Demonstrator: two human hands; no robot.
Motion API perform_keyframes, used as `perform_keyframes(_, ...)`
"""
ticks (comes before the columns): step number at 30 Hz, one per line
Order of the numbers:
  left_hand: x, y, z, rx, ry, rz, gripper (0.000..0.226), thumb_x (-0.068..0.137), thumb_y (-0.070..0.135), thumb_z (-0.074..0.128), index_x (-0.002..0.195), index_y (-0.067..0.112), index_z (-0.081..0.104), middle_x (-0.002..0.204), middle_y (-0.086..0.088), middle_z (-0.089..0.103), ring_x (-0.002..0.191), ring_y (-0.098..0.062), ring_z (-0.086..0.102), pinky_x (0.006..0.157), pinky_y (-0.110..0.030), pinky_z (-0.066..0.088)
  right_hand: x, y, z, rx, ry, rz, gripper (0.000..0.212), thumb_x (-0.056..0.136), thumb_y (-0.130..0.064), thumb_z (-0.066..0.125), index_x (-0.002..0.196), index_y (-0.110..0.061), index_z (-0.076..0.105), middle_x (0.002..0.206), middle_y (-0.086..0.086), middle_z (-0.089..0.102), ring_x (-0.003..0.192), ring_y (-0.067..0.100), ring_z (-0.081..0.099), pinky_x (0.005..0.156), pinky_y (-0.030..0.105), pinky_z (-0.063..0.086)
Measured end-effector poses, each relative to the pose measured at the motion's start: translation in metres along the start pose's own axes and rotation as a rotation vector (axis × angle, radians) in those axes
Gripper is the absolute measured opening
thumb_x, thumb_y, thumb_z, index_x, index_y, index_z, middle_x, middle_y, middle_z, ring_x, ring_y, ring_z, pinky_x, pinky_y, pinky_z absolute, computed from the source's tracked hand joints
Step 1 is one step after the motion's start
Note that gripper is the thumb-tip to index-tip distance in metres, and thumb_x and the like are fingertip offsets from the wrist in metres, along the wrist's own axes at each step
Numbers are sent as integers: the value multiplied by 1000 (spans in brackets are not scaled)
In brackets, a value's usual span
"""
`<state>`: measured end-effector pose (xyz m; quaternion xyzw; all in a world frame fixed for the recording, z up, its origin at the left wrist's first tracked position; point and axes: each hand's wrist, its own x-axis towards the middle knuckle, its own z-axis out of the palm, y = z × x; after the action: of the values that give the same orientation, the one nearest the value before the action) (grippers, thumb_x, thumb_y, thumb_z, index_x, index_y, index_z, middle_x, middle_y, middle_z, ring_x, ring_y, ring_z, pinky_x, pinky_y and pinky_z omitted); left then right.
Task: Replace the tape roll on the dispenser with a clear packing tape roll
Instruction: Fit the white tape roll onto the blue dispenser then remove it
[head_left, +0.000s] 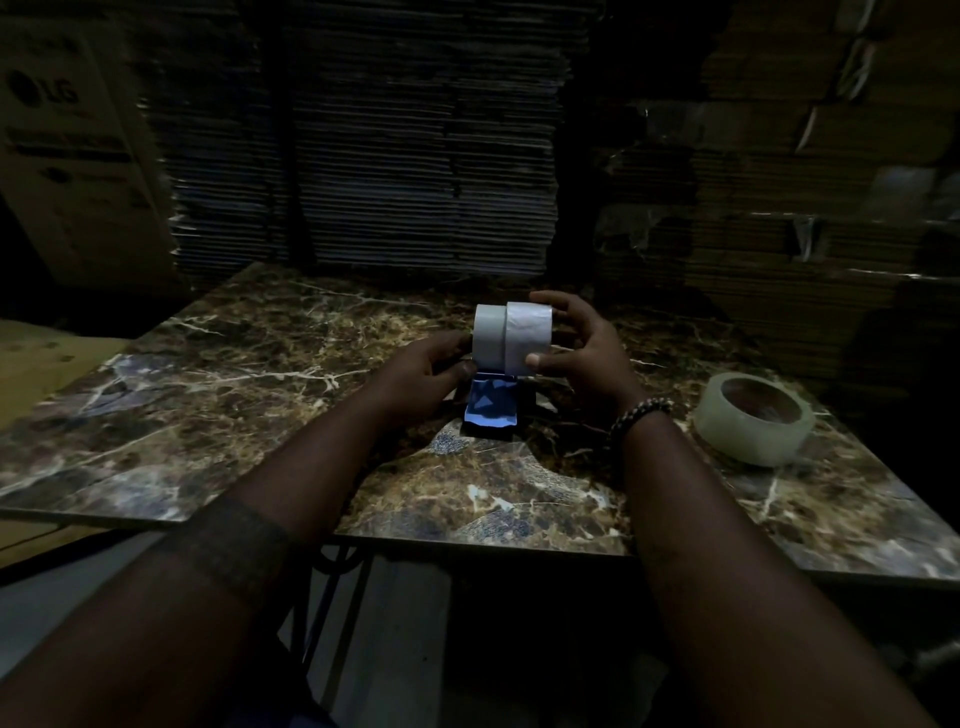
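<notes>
A blue tape dispenser (491, 408) stands at the middle of the marble table (218, 374). Above it sit two pale cylinders side by side: a grey spool or roll (487, 335) on the left and a whitish tape roll (529, 338) on the right. My right hand (582, 353) grips the whitish roll with thumb below and fingers over the top. My left hand (426, 374) holds the dispenser at its left side, just under the grey cylinder. A clear packing tape roll (753, 418) lies flat on the table to the right, apart from both hands.
Tall stacks of flattened cardboard (395, 145) rise behind the table, with more cardboard (810, 197) at the right and a printed box (67, 156) at the left. The table's front edge (467, 545) runs under my forearms. The scene is dim.
</notes>
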<state>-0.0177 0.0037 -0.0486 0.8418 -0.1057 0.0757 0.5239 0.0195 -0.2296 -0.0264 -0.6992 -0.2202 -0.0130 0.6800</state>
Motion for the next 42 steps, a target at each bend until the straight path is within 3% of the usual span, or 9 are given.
perform_keyframes(12,-4,6,1,30,5,21,35,103,11,59,135,23,62,124,5,71,119,-15,67,103,-48,57,0,-1,-1,0,16,18,74,72,20,76,135,-17,61,135,10,61,117,27,63,70,30,62)
perform_keyframes(18,-4,5,-1,44,9,-5,34,102,16,61,135,25,63,128,4,71,119,-15,68,101,-52,58,-1,-3,-2,-19,31,10,73,70,19,78,129,-22,63,132,12,63,118,30,64,74,32,62)
perform_keyframes(24,-4,5,-2,70,6,1,39,103,18,61,141,22,60,132,1,70,121,-17,68,102,-53,57,-8,-14,-2,37,52,76,71,72,28,68,128,-15,61,124,11,60,104,24,64,63,26,61)
perform_keyframes(29,-5,6,-3,71,3,-8,38,102,20,62,139,26,61,132,2,71,122,-18,67,102,-54,57,-9,-17,-6,43,107,97,67,73,30,63,125,-13,61,114,6,62,98,24,64,60,25,60)
perform_keyframes(34,-7,11,-3,77,0,-12,38,103,18,61,141,23,60,134,1,69,124,-17,65,104,-49,56,-3,-9,-15,35,256,119,77,74,26,63,139,-17,60,128,12,60,105,28,64,62,28,61)
perform_keyframes(36,-8,12,-2,69,2,-5,39,103,17,61,142,22,60,135,0,69,125,-17,65,103,-46,57,1,-3,-21,-67,350,128,82,76,20,67,147,-20,53,134,10,56,111,25,60,66,30,60)
perform_keyframes(39,-8,13,0,19,-1,1,35,104,13,60,137,22,60,132,0,69,122,-16,66,95,-34,59,5,4,-28,-326,494,154,74,75,1,69,144,-23,53,138,11,55,122,31,54,91,47,58)
perform_keyframes(42,-10,13,2,-72,-13,-10,37,101,12,64,132,31,59,137,0,66,124,-17,65,92,-36,62,1,3,-28,-630,533,189,66,75,-12,64,140,-23,58,141,13,52,128,37,46,105,43,47)
